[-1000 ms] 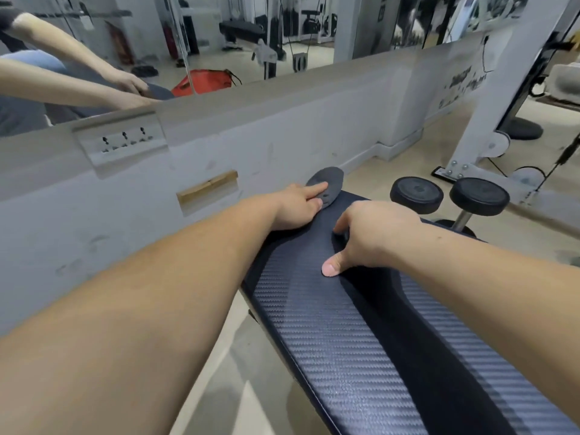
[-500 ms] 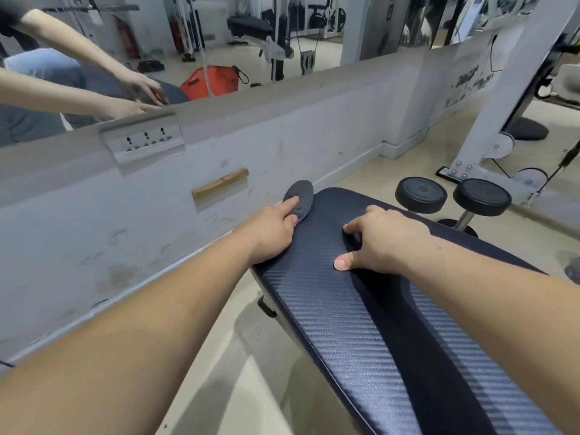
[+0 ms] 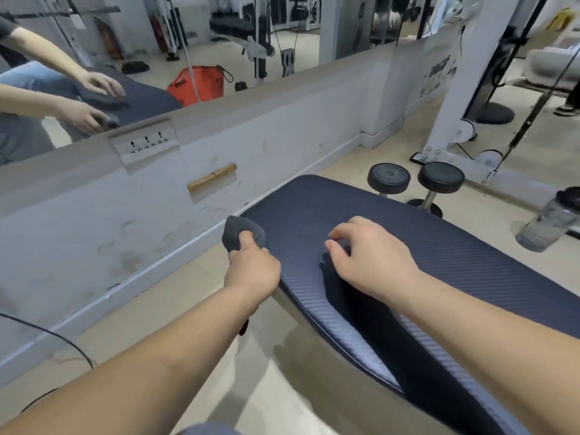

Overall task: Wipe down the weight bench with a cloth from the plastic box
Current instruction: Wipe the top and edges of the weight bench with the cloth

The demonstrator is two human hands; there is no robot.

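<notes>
While gripping the grey cloth [image 3: 240, 233] as a wad in the curled fingers [image 3: 247, 240] of the left hand [image 3: 252, 271], holds it at the left rim of the weight bench [image 3: 439, 246], near the far rounded end, touching the edge or just over it. Rests the right hand [image 3: 373, 259] on the middle of the bench, fingers [image 3: 346, 229] bent, tips down; cannot tell whether anything is pinched beneath. Runs long from that far end back toward the body and off to the right, so lies almost wholly rightward and nearward of the cloth. Puts the left hand nearer the work; probably calls for sweeping across the width first, then back along the length. Shows no plastic box anywhere; shows one clear bottle [image 3: 549, 221] on the floor right of the bench, contents unreadable.
</notes>
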